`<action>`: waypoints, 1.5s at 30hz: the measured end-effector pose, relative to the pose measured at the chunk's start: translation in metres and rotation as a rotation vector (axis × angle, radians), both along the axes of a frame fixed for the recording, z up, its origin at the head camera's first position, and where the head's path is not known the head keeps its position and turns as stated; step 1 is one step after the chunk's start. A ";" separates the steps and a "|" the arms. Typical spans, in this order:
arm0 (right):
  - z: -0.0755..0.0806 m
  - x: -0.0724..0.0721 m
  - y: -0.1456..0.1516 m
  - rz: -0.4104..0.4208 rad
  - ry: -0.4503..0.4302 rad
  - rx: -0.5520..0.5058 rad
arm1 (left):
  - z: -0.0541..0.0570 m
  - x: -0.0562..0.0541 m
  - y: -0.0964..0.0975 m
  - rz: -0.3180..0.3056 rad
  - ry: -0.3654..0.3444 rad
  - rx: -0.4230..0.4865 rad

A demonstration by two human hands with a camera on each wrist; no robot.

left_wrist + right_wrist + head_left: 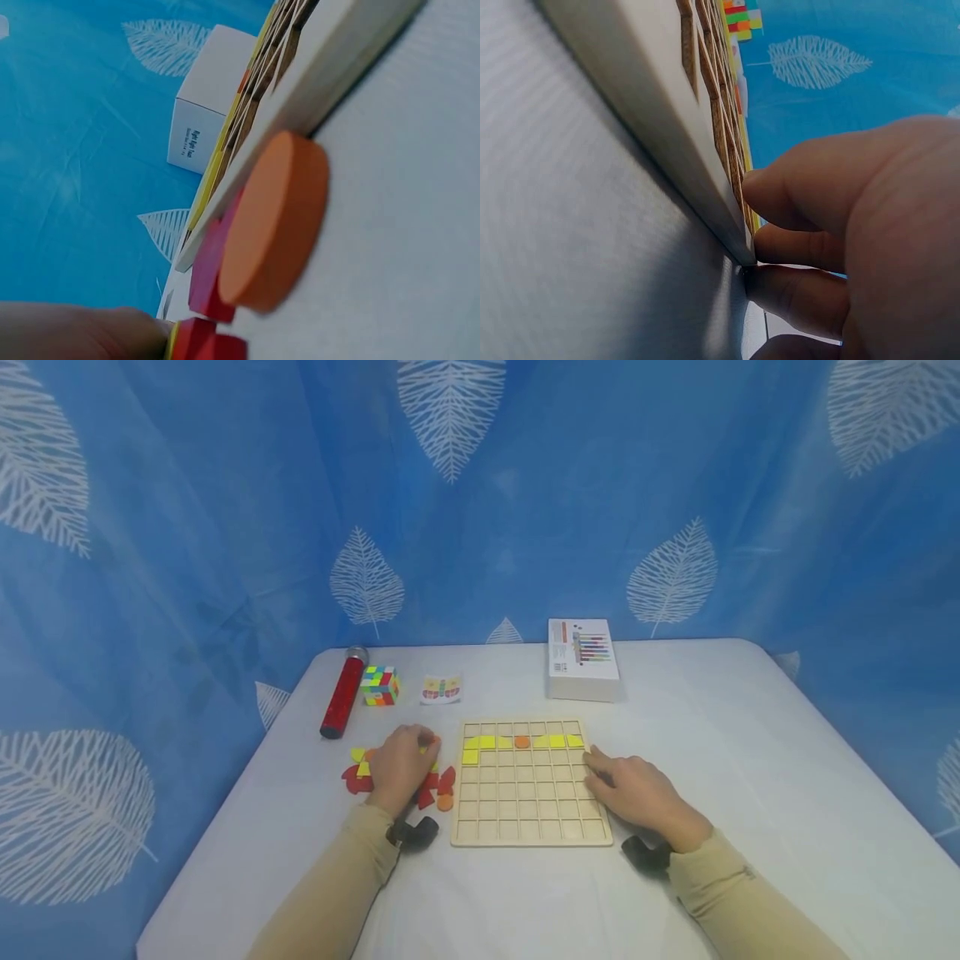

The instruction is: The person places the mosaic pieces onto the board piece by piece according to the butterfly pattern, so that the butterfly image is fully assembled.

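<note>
A wooden grid board (532, 842) lies flat, with yellow pieces and one orange disc (522, 742) in its upper rows. My left hand (399, 767) is over a pile of coloured pieces left of the board, its fingers bent down among them. In the left wrist view a fingertip is right at a red and yellow piece (196, 341); I cannot tell whether it is pinched. An orange disc (262, 225) and red pieces lie close by. My right hand (637, 789) rests its fingertips at the board's right edge, thumb tip at the top of the rim.
Behind the pile are a red microphone (343, 697), a puzzle cube (381, 686) and a small picture card (441, 689). A white box (582, 660) stands at the back, beyond the board. A blue leaf-patterned curtain (555, 527) hangs along the table's far edge.
</note>
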State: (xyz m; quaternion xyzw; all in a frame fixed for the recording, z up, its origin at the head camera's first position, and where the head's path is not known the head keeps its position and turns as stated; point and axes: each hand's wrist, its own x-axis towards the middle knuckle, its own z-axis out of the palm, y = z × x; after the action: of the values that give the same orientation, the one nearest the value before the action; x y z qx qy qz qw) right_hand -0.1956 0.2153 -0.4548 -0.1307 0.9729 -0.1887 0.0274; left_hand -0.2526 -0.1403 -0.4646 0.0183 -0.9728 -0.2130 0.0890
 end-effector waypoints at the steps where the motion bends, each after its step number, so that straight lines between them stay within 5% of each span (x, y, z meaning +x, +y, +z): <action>1: 0.001 0.000 0.000 0.003 0.002 0.000 | 0.000 0.000 0.000 -0.001 -0.003 0.008; 12: 0.003 0.000 -0.001 0.011 0.004 -0.001 | -0.002 0.005 0.009 -0.033 0.027 0.074; 20: 0.006 0.001 -0.002 0.015 0.002 -0.005 | 0.001 0.014 0.032 -0.289 0.086 -0.033; 29: 0.005 0.002 -0.001 0.001 0.002 -0.005 | 0.001 0.014 0.038 -0.447 0.079 -0.115; 33: 0.004 0.002 -0.002 -0.008 -0.013 -0.002 | 0.003 0.018 0.036 -0.497 0.115 -0.109; 38: 0.004 0.003 -0.002 -0.011 -0.018 0.001 | 0.002 0.021 0.033 -0.585 0.176 -0.214; 45: 0.004 0.002 -0.002 -0.011 -0.010 0.001 | 0.001 0.021 0.032 -0.622 0.154 -0.241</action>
State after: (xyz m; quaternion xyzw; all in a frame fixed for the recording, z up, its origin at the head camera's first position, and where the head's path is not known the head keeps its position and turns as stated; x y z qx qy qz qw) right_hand -0.1938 0.2131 -0.4507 -0.1243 0.9736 -0.1891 0.0312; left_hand -0.2318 -0.1078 -0.4632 -0.3062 -0.9404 -0.1143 0.0943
